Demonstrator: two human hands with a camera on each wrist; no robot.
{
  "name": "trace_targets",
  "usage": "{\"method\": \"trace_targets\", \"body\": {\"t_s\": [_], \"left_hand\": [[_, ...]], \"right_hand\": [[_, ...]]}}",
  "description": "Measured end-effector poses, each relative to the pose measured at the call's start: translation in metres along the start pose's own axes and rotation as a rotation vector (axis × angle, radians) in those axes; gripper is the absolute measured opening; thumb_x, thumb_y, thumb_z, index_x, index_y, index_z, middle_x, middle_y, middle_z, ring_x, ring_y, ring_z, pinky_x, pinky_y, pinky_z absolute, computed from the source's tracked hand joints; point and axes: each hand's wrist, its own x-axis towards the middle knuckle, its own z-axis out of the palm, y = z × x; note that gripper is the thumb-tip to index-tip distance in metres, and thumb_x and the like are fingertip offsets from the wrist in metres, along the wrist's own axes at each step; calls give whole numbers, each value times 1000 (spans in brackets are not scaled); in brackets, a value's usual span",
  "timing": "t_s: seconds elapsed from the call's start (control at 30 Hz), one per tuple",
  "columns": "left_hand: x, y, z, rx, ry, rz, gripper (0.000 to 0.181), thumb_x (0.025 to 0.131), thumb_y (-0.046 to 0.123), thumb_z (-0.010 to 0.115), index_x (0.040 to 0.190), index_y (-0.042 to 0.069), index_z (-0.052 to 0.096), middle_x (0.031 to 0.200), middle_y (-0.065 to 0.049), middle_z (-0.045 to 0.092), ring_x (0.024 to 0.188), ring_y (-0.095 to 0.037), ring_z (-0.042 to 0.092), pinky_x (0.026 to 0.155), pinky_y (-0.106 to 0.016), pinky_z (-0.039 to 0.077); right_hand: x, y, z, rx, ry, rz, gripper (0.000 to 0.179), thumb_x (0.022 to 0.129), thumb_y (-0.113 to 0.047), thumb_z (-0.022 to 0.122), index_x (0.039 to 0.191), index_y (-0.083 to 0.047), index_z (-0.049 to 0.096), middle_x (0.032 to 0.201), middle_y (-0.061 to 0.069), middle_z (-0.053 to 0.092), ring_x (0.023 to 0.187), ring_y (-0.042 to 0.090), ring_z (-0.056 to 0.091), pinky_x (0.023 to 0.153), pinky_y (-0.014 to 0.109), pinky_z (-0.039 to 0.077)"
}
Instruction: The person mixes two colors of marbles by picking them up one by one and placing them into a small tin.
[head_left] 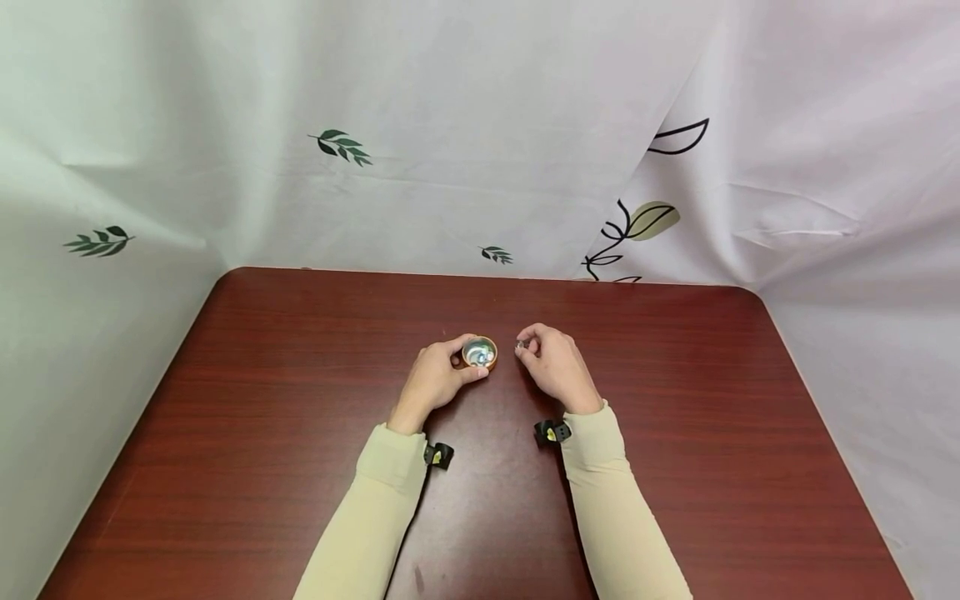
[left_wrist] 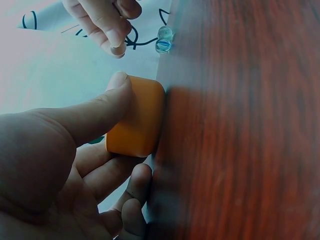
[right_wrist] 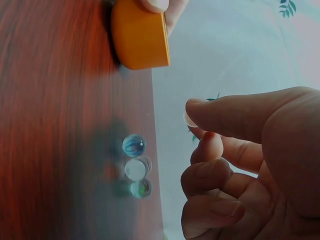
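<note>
In the head view my left hand (head_left: 435, 375) grips a small round orange bowl (head_left: 495, 364) with thumb and fingers. Shiny glass marbles (head_left: 482, 356) lie inside it. The left wrist view shows the bowl's smooth orange side (left_wrist: 137, 117) close to the tabletop. Just right of the bowl, my right hand (head_left: 555, 362) pinches a small clear glass marble (head_left: 520, 344) between thumb and index fingertip. Only a pale curved edge of that marble (right_wrist: 188, 119) shows past the thumb in the right wrist view. Below this hand, several marbles (right_wrist: 134, 145) sit close together on the table.
The dark red wooden table (head_left: 285, 400) has rounded far corners. White curtains with leaf prints (head_left: 420, 192) hang behind it and at both sides. A black camera is strapped at each wrist, by the cuffs of the pale sleeves (head_left: 600, 467).
</note>
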Motion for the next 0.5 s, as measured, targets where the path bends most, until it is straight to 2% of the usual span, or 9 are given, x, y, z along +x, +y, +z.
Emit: {"method": "trace_targets", "body": {"t_s": [0.5], "left_hand": [[1, 0, 0, 15, 8, 23, 47, 87, 32, 82, 132, 26, 68, 92, -3, 68, 81, -20, 57, 76, -38, 45]], "right_hand": [[0, -6, 10, 11, -17, -26, 9, 97, -14, 68, 104, -9, 70, 78, 1, 57, 69, 16, 53, 68, 34, 45]]}}
